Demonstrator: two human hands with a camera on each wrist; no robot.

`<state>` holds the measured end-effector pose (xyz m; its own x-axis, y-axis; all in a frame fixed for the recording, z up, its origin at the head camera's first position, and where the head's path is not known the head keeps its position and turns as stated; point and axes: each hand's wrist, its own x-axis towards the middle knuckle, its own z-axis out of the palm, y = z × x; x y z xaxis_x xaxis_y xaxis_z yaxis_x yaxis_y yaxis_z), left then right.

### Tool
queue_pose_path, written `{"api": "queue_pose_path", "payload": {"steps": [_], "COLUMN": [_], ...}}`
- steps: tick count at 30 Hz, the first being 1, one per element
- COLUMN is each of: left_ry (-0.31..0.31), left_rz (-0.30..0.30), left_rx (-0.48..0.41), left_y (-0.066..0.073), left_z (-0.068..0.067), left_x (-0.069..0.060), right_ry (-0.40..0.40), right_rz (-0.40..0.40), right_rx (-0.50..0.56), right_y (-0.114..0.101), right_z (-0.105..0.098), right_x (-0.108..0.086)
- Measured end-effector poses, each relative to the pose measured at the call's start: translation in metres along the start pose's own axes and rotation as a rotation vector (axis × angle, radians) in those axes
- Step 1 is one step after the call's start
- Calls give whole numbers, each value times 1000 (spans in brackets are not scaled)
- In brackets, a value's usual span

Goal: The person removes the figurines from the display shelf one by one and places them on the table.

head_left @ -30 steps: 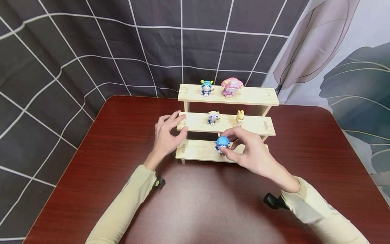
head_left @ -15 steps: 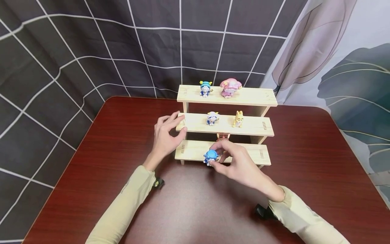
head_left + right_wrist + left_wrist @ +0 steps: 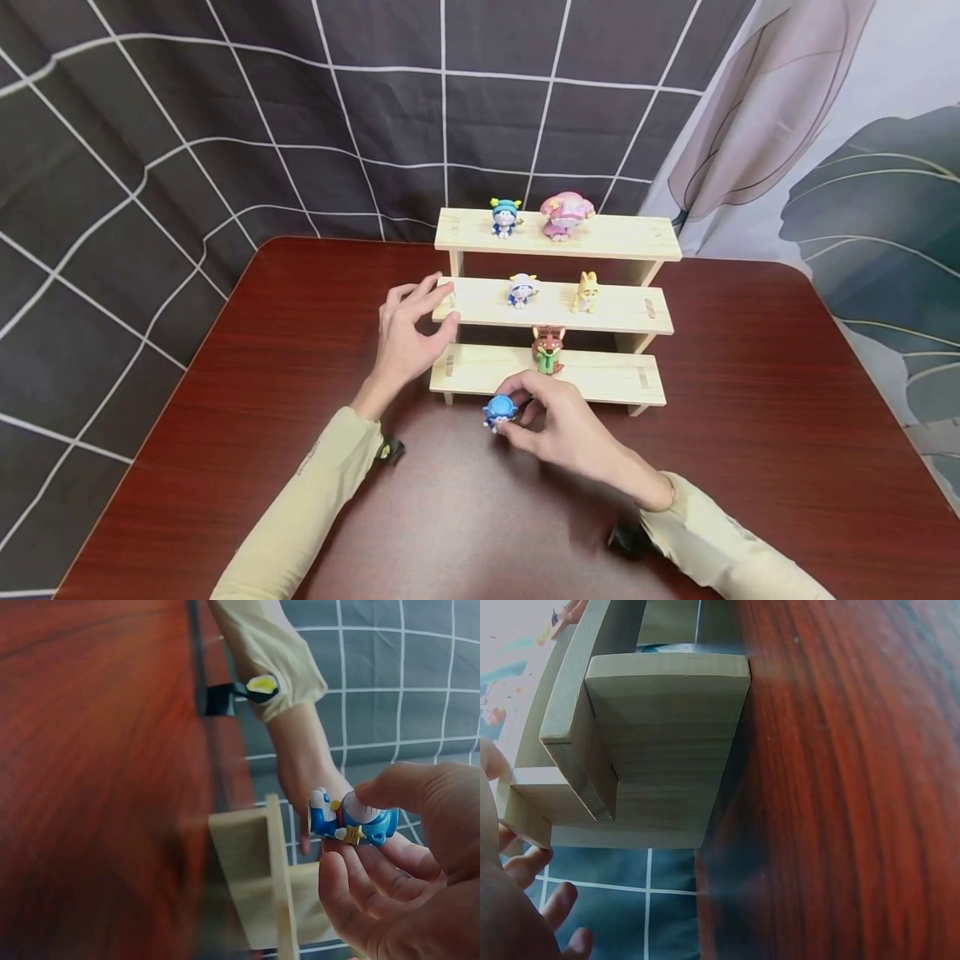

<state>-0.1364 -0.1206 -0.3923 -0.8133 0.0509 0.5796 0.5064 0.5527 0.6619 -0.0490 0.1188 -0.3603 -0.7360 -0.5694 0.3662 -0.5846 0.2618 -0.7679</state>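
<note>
A small blue-and-white figurine with a blue hat (image 3: 499, 410) is pinched between the thumb and fingers of my right hand (image 3: 562, 421), just in front of the bottom tier. In the right wrist view the figurine (image 3: 352, 819) shows a gold star. My left hand (image 3: 408, 329) holds the left end of the three-tier wooden display shelf (image 3: 487, 312) at its middle tier, thumb at the front edge, fingers toward the back. A fox figurine in green (image 3: 548, 350) stands on the bottom tier. On the middle tier are a white-hatted figurine (image 3: 522, 292) and a yellow one (image 3: 586, 293).
The top tier bears a teal-hatted figurine (image 3: 505, 218) and a pink one (image 3: 567, 217). Under the shelf is a dark red wooden table (image 3: 315, 308). A dark grid curtain (image 3: 405, 108) hangs behind, with a pale patterned curtain (image 3: 750, 125) to its right.
My right hand has carried the blue figurine from over the bottom tier toward me and to the left, uncovering the fox figurine. My left hand keeps its place on the shelf.
</note>
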Motion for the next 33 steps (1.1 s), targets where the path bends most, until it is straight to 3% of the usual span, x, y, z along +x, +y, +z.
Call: {"api": "queue_pose_path", "payload": {"steps": [33], "left_ry": [2], "left_rz": [-1], "left_rx": [0], "left_y": [-1], "left_z": [1], "left_x": [0], "right_ry": [-125], "right_rz": [19], "right_rx": [18], "right_y": [13], "right_z": [62], "right_x": [2]}}
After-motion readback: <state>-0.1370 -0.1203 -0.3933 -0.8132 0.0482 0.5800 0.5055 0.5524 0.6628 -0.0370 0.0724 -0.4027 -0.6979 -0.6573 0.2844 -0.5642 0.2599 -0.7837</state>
